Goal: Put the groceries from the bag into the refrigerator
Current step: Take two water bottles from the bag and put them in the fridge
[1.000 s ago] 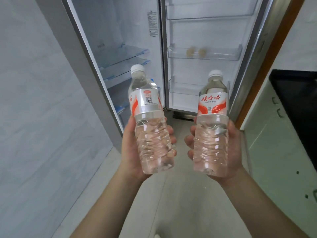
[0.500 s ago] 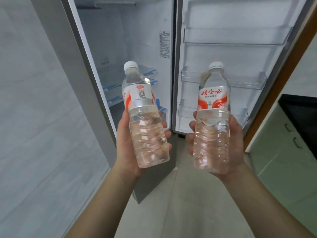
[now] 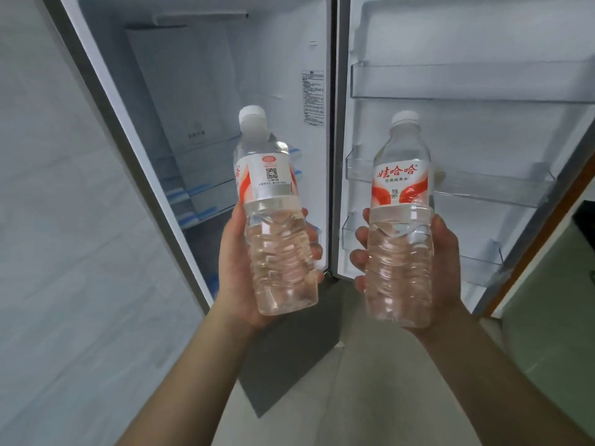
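before the open fridge [image 3: 206, 91], fingers [image 3: 314, 235] wrapping left bottle [image 3: 273, 220], right bottle [image 3: 399, 226] likewise

**Around the kitchen**

A pale grey wall [image 3: 64, 220] fills the left side. Light floor tiles [image 3: 370, 381] run along the bottom. At the right edge stands a green cabinet [image 3: 553, 333] under a dark countertop [image 3: 584, 217], beside a brown wooden frame [image 3: 534, 252].

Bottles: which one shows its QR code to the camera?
The left hand's bottle: its label faces us with the QR code. The right hand's bottle shows red brand lettering instead.
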A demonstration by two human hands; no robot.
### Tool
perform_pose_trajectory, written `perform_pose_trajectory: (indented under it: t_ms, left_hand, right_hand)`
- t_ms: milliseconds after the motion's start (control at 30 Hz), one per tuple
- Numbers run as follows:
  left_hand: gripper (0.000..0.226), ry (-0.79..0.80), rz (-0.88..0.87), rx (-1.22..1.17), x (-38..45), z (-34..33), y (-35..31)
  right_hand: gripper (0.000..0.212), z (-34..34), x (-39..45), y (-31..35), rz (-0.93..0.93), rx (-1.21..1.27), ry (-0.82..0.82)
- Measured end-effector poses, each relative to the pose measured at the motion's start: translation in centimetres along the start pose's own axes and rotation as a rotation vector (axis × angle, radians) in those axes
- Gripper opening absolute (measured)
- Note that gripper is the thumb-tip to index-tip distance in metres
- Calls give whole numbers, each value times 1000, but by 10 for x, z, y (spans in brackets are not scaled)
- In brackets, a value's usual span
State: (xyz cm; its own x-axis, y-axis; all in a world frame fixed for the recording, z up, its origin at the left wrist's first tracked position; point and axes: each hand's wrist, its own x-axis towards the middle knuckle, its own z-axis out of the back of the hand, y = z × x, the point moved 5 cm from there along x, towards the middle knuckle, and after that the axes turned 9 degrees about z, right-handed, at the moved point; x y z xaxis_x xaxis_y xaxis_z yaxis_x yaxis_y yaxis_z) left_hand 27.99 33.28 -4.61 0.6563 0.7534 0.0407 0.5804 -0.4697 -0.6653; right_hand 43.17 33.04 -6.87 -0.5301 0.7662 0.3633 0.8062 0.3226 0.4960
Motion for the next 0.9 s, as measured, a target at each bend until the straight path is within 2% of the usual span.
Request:
perform_pose_trajectory:
  t_ms: [67,233,300,433,633,900]
  left_hand:
    - [59,-2,-13,-7,21,-1,-1]
    - [61,-33,-74,-19,66,-3,-3]
    - [62,-40,-92,-19,78,0,-2]
    - [65,-92,-113,-28,88,22,-4]
    - [66,-256,-198,-45,81,60,-34]
    - [65,-252,-253,-34,81,118,-96]
  right_hand:
    - [59,14,10,17,-46,25,21]
    - [58,48,48,59,-140,-129,117]
    - [59,59,58,65,-183,-75,140]
    - [61,80,75,58,-217,85,139]
    - [62,97,124,36,-271,115,192]
    - [61,112,208,2,-257,154,122]
